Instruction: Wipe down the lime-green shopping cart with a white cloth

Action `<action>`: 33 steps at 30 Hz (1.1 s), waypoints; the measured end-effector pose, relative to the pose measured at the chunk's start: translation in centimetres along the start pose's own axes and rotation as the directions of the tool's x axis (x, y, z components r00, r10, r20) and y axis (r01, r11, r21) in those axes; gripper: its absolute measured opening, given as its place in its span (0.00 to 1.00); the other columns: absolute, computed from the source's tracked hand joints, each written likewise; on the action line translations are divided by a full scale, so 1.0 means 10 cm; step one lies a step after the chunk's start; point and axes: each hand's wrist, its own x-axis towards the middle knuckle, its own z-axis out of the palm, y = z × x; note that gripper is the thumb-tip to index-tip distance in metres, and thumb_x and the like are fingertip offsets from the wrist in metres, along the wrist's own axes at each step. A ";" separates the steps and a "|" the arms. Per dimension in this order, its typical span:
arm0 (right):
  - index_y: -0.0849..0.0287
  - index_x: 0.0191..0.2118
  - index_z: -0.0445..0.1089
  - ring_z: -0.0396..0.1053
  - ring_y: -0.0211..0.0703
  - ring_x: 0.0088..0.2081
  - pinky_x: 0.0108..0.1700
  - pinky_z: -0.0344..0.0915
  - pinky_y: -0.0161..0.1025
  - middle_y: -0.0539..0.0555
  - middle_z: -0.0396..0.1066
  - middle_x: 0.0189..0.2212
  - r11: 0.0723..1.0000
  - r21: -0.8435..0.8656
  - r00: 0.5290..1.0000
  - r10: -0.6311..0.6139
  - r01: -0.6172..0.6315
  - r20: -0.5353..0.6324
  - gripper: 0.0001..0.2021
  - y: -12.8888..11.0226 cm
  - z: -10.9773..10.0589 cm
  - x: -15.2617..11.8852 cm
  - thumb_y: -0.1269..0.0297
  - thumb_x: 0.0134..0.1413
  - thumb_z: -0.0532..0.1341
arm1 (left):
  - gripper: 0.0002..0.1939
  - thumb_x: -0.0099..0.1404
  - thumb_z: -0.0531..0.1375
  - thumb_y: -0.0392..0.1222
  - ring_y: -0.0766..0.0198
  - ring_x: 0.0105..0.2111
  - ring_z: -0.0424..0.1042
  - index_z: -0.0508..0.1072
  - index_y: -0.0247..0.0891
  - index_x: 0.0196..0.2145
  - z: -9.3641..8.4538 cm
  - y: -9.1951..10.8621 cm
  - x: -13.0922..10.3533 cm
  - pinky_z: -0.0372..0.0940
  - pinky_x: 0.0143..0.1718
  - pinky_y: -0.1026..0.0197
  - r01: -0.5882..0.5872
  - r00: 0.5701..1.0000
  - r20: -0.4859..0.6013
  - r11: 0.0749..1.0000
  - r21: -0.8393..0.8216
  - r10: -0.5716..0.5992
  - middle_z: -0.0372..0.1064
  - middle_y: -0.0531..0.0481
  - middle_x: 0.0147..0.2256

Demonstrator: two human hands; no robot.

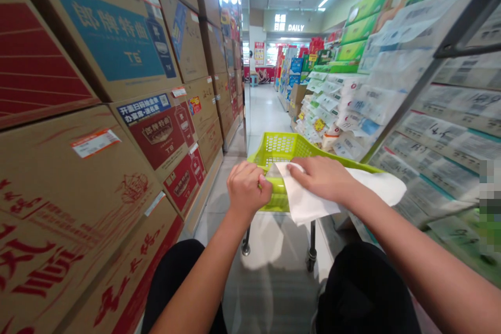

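Observation:
A yellow-green plastic shopping cart [278,142] stands in front of my knees, its basket sides pierced with holes. My left hand [247,186] is closed around the cart's near rim at the left corner. Over the right part of that rim, my right hand [321,177] presses a white cloth [309,209], with its fingers curled onto the fabric. The cloth hangs down the near side, and one end trails out to the right beneath my forearm. The basket's floor is mostly hidden from here.
Stacked cardboard cartons [97,42] wall the left side. Packs of tissue paper [344,104] pile up along the right, beside a shelf of wrapped packs [438,135] with a dark metal bar. A pale tiled floor [266,104] runs ahead between them. Cart casters [311,261] stand near my legs.

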 end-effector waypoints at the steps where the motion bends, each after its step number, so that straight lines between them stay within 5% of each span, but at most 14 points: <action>1: 0.58 0.62 0.74 0.76 0.61 0.55 0.54 0.69 0.52 0.64 0.79 0.53 0.999 -0.017 0.994 -0.049 0.047 -0.101 0.32 -0.01 0.08 -0.12 0.45 0.74 0.43 | 0.12 0.63 0.53 0.37 0.58 0.28 0.63 0.56 0.43 0.22 0.00 -0.03 0.00 0.54 0.35 0.53 0.005 1.000 -0.005 1.000 -0.002 -0.005 0.62 0.50 0.22; 4: 0.60 0.72 0.63 0.68 0.64 0.65 0.64 0.62 0.58 0.65 0.70 0.66 0.989 -0.098 0.922 -0.139 0.111 -0.360 0.33 0.02 0.34 -0.47 0.45 0.74 0.47 | 0.13 0.64 0.52 0.37 0.58 0.28 0.63 0.56 0.43 0.22 -0.01 -0.09 0.02 0.54 0.35 0.53 -0.008 1.000 -0.015 1.000 0.002 0.008 0.61 0.50 0.22; 7: 0.62 0.71 0.64 0.65 0.66 0.67 0.65 0.62 0.61 0.67 0.67 0.67 0.991 -0.106 0.888 -0.120 0.081 -0.444 0.33 0.14 0.42 -0.61 0.45 0.73 0.48 | 0.15 0.66 0.51 0.39 0.59 0.27 0.62 0.55 0.43 0.22 -0.01 -0.11 0.04 0.53 0.34 0.53 -0.062 0.998 -0.010 0.998 -0.005 0.062 0.61 0.50 0.21; 9: 0.60 0.67 0.69 0.70 0.64 0.62 0.60 0.66 0.58 0.66 0.73 0.62 0.997 -0.053 0.920 -0.066 0.050 -0.386 0.32 0.26 0.35 -0.56 0.44 0.73 0.46 | 0.16 0.68 0.50 0.41 0.59 0.26 0.62 0.56 0.43 0.22 -0.01 -0.11 0.04 0.53 0.34 0.53 -0.106 0.994 -0.005 0.994 -0.025 0.106 0.62 0.50 0.21; 12: 0.56 0.53 0.78 0.78 0.61 0.50 0.48 0.70 0.51 0.64 0.80 0.49 0.996 0.058 0.989 0.079 -0.072 -0.126 0.34 0.42 0.13 -0.33 0.39 0.73 0.41 | 0.17 0.69 0.50 0.41 0.59 0.27 0.62 0.57 0.43 0.22 -0.01 -0.09 0.05 0.53 0.34 0.53 -0.124 0.992 0.000 0.991 -0.042 0.124 0.62 0.50 0.21; 15: 0.56 0.38 0.79 0.79 0.59 0.42 0.39 0.67 0.46 0.64 0.81 0.40 0.981 0.089 0.982 0.166 -0.174 0.094 0.37 0.51 -0.01 -0.08 0.36 0.70 0.40 | 0.17 0.69 0.50 0.41 0.59 0.26 0.60 0.57 0.43 0.21 -0.02 -0.08 0.05 0.52 0.33 0.53 -0.117 0.993 -0.009 0.993 -0.023 0.117 0.61 0.50 0.21; 23: 0.57 0.26 0.68 0.70 0.46 0.29 0.32 0.58 0.40 0.57 0.74 0.27 0.969 0.245 0.993 -0.027 -0.002 0.113 0.34 0.88 0.05 0.13 0.36 0.69 0.43 | 0.14 0.68 0.55 0.41 0.59 0.27 0.65 0.65 0.42 0.23 -0.05 0.28 -0.01 0.55 0.34 0.52 -0.093 0.995 0.027 0.996 0.015 0.093 0.67 0.50 0.22; 25: 0.57 0.24 0.66 0.65 0.44 0.27 0.30 0.55 0.40 0.54 0.70 0.22 0.957 0.289 0.996 -0.046 0.021 0.079 0.34 1.05 0.07 0.14 0.33 0.66 0.45 | 0.09 0.69 0.56 0.43 0.57 0.33 0.71 0.73 0.40 0.33 -0.09 0.47 -0.05 0.60 0.39 0.51 -0.083 0.995 0.042 0.992 -0.100 0.087 0.76 0.47 0.31; 27: 0.57 0.24 0.68 0.64 0.43 0.26 0.30 0.55 0.40 0.53 0.69 0.22 0.952 0.305 1.000 -0.015 0.010 0.012 0.34 1.21 0.08 0.17 0.32 0.64 0.47 | 0.19 0.68 0.56 0.47 0.52 0.44 0.76 0.74 0.39 0.52 -0.14 0.63 -0.10 0.66 0.47 0.47 -0.091 0.993 0.042 0.943 -0.319 0.111 0.79 0.42 0.46; 30: 0.58 0.30 0.73 0.67 0.45 0.28 0.32 0.58 0.40 0.54 0.73 0.24 0.952 0.301 0.992 0.086 -0.054 -0.094 0.33 1.36 0.09 0.19 0.33 0.63 0.49 | 0.35 0.67 0.53 0.53 0.44 0.63 0.69 0.61 0.43 0.70 -0.21 0.78 -0.20 0.67 0.60 0.40 -0.111 0.975 0.084 0.781 -0.614 0.205 0.62 0.36 0.68; 33: 0.58 0.29 0.72 0.67 0.47 0.28 0.33 0.60 0.42 0.57 0.73 0.24 0.938 0.323 0.963 0.193 -0.126 -0.185 0.32 1.38 0.07 0.17 0.34 0.64 0.49 | 0.41 0.66 0.52 0.55 0.40 0.73 0.56 0.50 0.46 0.75 -0.22 0.81 -0.31 0.66 0.65 0.38 -0.126 0.930 0.124 0.617 -0.777 0.346 0.39 0.39 0.77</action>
